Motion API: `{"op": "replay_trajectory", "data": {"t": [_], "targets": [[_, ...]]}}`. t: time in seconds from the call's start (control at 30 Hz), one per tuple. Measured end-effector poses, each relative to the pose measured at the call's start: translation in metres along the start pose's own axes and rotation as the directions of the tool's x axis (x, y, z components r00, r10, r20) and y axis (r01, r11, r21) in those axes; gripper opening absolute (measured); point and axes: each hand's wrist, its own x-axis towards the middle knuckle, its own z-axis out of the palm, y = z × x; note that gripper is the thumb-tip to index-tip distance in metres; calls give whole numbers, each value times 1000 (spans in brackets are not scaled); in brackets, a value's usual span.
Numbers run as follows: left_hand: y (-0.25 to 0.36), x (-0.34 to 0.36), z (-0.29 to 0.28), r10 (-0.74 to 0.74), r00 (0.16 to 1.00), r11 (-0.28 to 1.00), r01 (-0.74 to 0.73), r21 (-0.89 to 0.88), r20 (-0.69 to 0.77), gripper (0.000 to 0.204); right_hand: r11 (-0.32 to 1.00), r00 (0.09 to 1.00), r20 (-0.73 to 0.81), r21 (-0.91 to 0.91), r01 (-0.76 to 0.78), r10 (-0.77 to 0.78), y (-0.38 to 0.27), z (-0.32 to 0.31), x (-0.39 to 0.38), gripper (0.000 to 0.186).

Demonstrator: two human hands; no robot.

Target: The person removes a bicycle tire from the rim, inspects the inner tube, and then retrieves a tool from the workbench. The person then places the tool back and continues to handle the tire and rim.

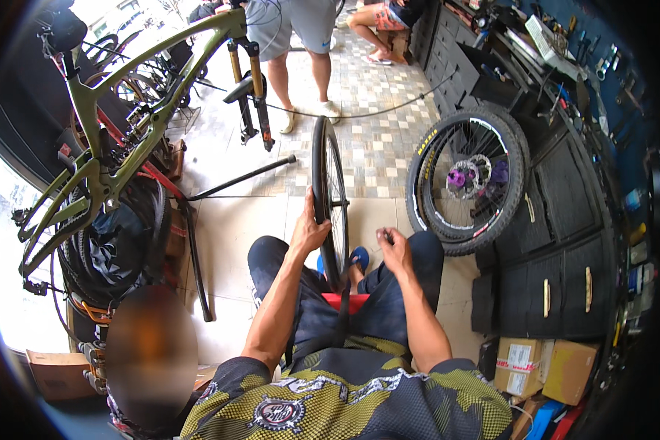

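Note:
An upright narrow-tyred bicycle wheel [319, 169] stands between my knees, edge-on to me. My left hand [308, 227] grips the tyre on its left side, fingers wrapped along it. My right hand [392, 249] is just right of the wheel, apart from it, its fingers curled round something small and dark that I cannot make out. A blue sandal [359, 258] shows under my right hand's side of the wheel.
A green bike frame [103, 176] hangs on a stand [242, 176] at the left. Knobby-tyred wheels [425, 161] lean at the right by black cabinets [535, 293] and cardboard boxes [565, 370]. Two other people stand or sit beyond [293, 37]; a dark cable crosses behind the wheel.

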Motion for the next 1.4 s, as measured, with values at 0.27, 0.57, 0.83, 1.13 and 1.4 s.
{"op": "replay_trajectory", "data": {"t": [0.27, 0.57, 0.83, 1.13, 1.4], "targets": [[32, 20, 3, -51, 998, 998, 52, 43, -21, 85, 986, 990, 9, -89, 138, -138, -11, 6, 1, 36], [30, 31, 6, -102, 989, 994, 99, -37, -110, 34, 916, 923, 177, -156, 369, -342, -92, -24, 66, 25], [-12, 48, 5, -142, 990, 864, 127, -486, 7, 22, 741, 807, 425, -360, 567, -410, -155, -18, 106, 25], [-1, 73, -4, -75, 995, 971, 58, -232, -69, 27, 658, 784, 476, -447, 606, -398, -160, 2, 126, 27], [60, 96, 4, -16, 1000, 992, 18, 127, -21, 42, 754, 878, 355, -465, 463, -321, -171, -16, 113, 27]]}}
